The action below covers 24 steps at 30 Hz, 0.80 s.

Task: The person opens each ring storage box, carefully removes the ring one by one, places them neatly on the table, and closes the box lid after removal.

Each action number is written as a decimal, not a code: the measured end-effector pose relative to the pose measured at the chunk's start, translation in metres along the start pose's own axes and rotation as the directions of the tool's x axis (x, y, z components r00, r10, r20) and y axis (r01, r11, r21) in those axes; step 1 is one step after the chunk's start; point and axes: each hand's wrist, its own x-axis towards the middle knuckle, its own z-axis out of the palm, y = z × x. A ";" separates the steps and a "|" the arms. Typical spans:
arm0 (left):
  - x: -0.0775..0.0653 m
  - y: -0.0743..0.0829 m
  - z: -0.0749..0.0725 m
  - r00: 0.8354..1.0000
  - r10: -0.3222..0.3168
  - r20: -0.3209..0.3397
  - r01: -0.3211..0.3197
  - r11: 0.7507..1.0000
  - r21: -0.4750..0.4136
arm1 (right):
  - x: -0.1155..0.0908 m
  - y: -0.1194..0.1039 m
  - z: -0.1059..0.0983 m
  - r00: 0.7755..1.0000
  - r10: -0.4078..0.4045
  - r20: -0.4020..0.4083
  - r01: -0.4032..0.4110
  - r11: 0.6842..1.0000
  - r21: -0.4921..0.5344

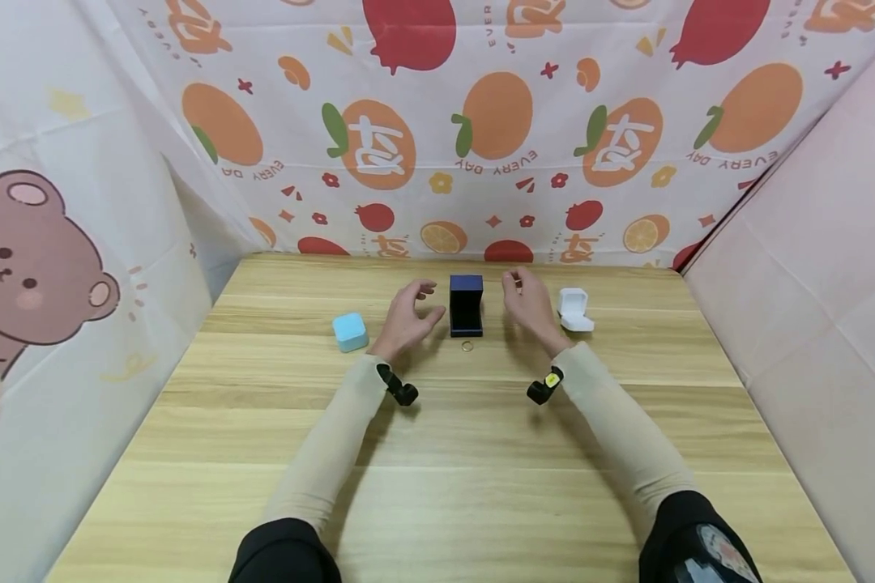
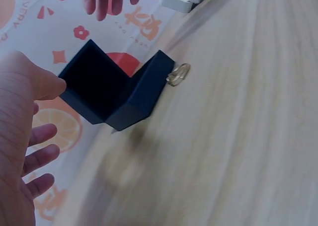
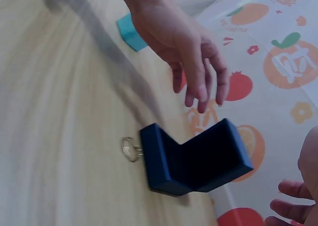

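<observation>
A dark blue ring box (image 1: 466,306) stands on the table with its lid raised and its dark inside facing me. Just in front of it lies a gold-coloured ring (image 1: 467,346), seen larger in the left wrist view, where the ring (image 2: 178,74) sits close by the box's edge. My left hand (image 1: 408,317) is to the left of the box, fingers loosely bent and holding nothing. On the other side, my right hand (image 1: 528,304) hovers apart from the box with relaxed, bent fingers and nothing in them.
A small light blue box (image 1: 351,332) sits left of my left hand. To the right of my right hand is an open white ring box (image 1: 574,310). Behind the wooden table (image 1: 467,470) hangs a fruit-patterned cloth (image 1: 437,105); pale cloths flank both sides.
</observation>
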 end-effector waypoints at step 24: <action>-0.005 -0.008 -0.055 0.999 -0.022 -0.044 0.024 0.999 0.048 | 0.016 -0.028 -0.017 0.996 -0.080 -0.047 0.082 0.996 0.031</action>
